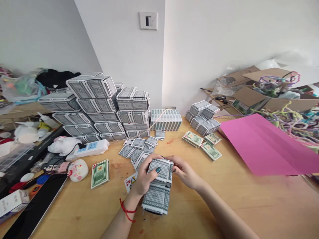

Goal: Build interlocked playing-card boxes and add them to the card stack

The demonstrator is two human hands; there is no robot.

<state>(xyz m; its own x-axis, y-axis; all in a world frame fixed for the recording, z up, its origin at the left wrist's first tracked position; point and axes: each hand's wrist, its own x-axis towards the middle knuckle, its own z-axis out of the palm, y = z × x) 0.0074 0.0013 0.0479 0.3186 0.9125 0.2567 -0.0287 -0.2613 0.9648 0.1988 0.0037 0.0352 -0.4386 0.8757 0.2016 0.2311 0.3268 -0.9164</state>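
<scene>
A block built from folded playing cards (156, 197) with grey patterned backs rests in front of me, made of two joined sections. My left hand (144, 177) wraps round its left side, the thumb lying on the top face. At the block's far right corner, the thumb and fingers of my right hand (183, 171) are closed on its edge; some of those fingertips are hidden. Loose playing cards (136, 153) lie scattered just beyond, mostly face down. A queen of hearts (129, 182) lies face up, partly behind my left wrist.
Similar card blocks (94, 106) are stacked high at the back left. A row of card boxes (166, 120), a smaller block pile (203, 118) and green card packs (193, 138) stand behind. Pink paper (269, 146) lies right; a power strip (91, 148) and tablet (37, 205) left.
</scene>
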